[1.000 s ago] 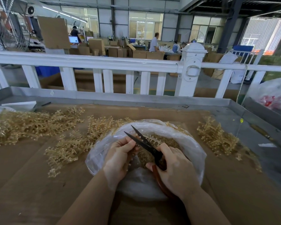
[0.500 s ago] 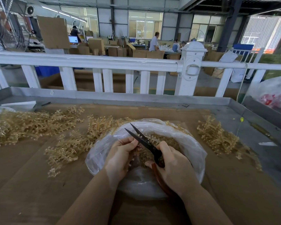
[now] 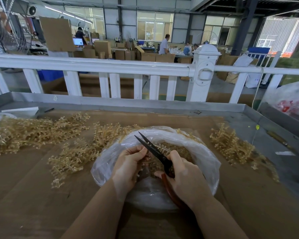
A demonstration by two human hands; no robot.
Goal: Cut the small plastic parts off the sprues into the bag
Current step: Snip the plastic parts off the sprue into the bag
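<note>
While the left hand point(image 3: 128, 163) pinches a sprue point(image 3: 160, 147) over the open bag point(image 3: 204, 157), the right hand point(image 3: 185, 176) grips slightly parted scissors point(image 3: 152, 149); cutting close to each part should drop it inside.

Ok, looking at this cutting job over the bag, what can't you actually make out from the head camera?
- Sprue in the left hand: mostly hidden by the fingers, head view.
- Scissors handles: covered by the right hand; only a red-brown loop shows.
- Whether the blades are on a part: too small.
- Bottom of the bag: hidden by both hands.
- Pile of sprues on the left: cut off by the frame edge.
</note>
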